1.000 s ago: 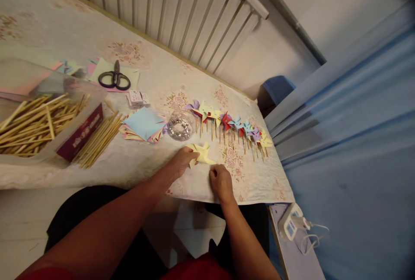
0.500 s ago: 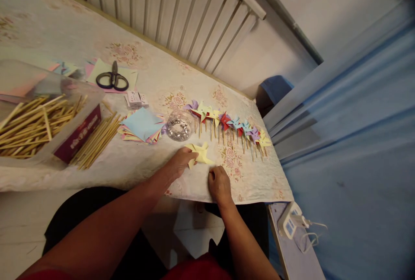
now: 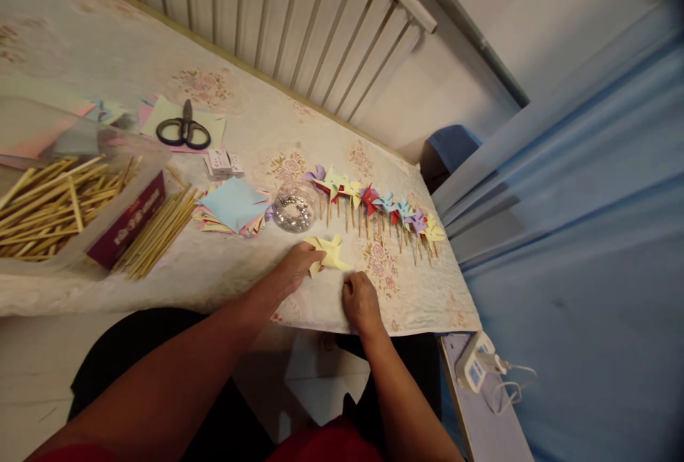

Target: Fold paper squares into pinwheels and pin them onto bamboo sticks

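A yellow paper pinwheel is pinched between the thumb and fingers of my left hand, just above the tablecloth. Close by on its right, my right hand is closed near the table's front edge, its curled fingers hiding whatever they may hold. Behind the pinwheel stands a round clear dish of small shiny pieces. To the left of the dish lies a stack of coloured paper squares, a blue one on top. A row of finished-looking pinwheels on sticks stretches to the right.
A clear plastic bin of wooden sticks is at the left, with a bundle of sticks beside it. Scissors rest on paper sheets behind a small white box. A power strip sits beyond the table's right corner.
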Demonstrator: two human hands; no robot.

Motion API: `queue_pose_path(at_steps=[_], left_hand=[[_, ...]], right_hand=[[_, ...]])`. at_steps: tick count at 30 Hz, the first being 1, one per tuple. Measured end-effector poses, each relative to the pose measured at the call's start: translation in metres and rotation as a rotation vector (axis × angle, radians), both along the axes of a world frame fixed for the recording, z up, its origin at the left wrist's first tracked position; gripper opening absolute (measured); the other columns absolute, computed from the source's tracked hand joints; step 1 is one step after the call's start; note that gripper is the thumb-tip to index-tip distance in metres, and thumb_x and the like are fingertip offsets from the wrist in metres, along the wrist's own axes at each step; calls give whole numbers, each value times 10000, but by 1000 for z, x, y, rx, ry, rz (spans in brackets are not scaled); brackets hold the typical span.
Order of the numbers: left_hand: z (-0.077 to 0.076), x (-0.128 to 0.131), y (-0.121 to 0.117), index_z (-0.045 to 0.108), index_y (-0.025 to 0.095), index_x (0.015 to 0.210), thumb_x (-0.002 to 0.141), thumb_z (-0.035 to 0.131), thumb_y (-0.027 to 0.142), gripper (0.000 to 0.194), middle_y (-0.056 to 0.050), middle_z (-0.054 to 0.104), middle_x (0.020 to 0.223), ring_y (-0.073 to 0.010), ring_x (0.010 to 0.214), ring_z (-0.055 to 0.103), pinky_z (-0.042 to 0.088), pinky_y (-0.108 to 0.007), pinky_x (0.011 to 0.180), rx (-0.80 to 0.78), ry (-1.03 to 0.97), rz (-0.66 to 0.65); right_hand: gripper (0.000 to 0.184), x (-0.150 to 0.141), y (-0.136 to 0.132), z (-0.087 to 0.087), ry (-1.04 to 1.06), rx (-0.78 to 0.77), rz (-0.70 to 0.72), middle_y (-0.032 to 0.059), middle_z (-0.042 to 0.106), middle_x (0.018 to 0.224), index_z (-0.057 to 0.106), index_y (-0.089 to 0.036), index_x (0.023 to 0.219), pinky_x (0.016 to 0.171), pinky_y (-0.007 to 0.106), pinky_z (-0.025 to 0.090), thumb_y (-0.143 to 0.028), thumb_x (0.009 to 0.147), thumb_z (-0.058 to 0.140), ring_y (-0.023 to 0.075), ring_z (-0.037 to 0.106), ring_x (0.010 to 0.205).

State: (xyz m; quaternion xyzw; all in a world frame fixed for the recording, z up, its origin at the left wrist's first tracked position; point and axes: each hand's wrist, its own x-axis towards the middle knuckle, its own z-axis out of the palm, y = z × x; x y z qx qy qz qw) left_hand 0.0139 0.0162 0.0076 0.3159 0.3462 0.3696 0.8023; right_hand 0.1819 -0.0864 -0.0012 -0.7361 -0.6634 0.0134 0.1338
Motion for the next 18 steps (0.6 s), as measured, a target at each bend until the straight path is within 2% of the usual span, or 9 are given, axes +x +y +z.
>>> queue_pose_path(at_steps=[7, 18], left_hand=[[-3, 0, 0, 612, 157, 715, 626, 663, 167, 103, 16, 624, 646, -104, 547, 526, 382, -220, 525, 15, -16, 7], [2, 0, 0, 618, 154, 716, 616, 630, 116, 108, 12, 642, 662, -106, 558, 544, 398, -215, 535, -21, 5, 17]], right_hand=[[188, -2, 2, -1, -61, -6, -8, 80, 606, 858, 621, -164, 827, 757, 287, 420, -46, 826, 475, 196, 537, 812], [208, 2, 0, -5, -15, 41, 3, 79, 614, 850, 621, -168, 842, 778, 283, 430, -65, 866, 441, 195, 551, 818]])
